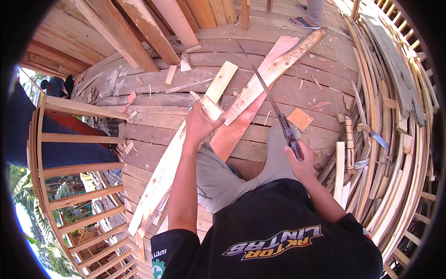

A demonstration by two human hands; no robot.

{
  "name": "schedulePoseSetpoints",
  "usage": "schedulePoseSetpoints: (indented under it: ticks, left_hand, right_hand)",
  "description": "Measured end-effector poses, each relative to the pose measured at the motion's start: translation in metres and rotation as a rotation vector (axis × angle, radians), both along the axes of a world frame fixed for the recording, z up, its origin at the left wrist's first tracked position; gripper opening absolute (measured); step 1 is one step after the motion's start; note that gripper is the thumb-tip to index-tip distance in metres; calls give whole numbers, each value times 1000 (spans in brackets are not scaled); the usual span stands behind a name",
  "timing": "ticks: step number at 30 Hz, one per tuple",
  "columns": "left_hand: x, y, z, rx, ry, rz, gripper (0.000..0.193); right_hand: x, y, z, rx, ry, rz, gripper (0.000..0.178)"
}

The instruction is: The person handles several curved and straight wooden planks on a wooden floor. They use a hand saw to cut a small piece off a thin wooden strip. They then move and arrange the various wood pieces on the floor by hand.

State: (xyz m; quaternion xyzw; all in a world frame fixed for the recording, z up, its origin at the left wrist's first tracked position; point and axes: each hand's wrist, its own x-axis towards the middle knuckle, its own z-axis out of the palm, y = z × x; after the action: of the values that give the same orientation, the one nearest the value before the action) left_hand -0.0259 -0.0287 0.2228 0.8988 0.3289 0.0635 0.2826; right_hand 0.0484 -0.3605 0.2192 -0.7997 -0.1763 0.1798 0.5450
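My right hand (299, 158) is closed round the dark handle of a machete (264, 83), its long thin blade pointing up and away to the left. The blade passes over a pale bark-edged board (274, 69), apart from my left hand. My left hand (200, 122) grips a short wood block (212, 108), thumb on the near side and the other fingers partly hidden. Under that hand a long pale plank (160, 186) runs from far right to near left. A reddish board (232, 135) lies beneath the bark-edged one, between my knees.
Wood chips and a square offcut (300, 119) lie on the plank floor (181, 100). Stacked timber (381, 153) lines the right, with another curved blade (378, 138) on it. A wooden railing (83, 165) stands left. Beams (139, 37) lean at the back, near a person's sandalled foot (304, 22).
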Motion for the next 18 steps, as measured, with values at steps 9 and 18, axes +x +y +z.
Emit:
schedulePoseSetpoints:
  ticks: [9,18]
  left_hand:
    - [-19,-12,24,94,-5,24,101]
    - [-96,-24,33,105,-264,148,114]
  right_hand:
    - [17,174,-9,318,110,196,22]
    - [-6,194,13,334,174,203,20]
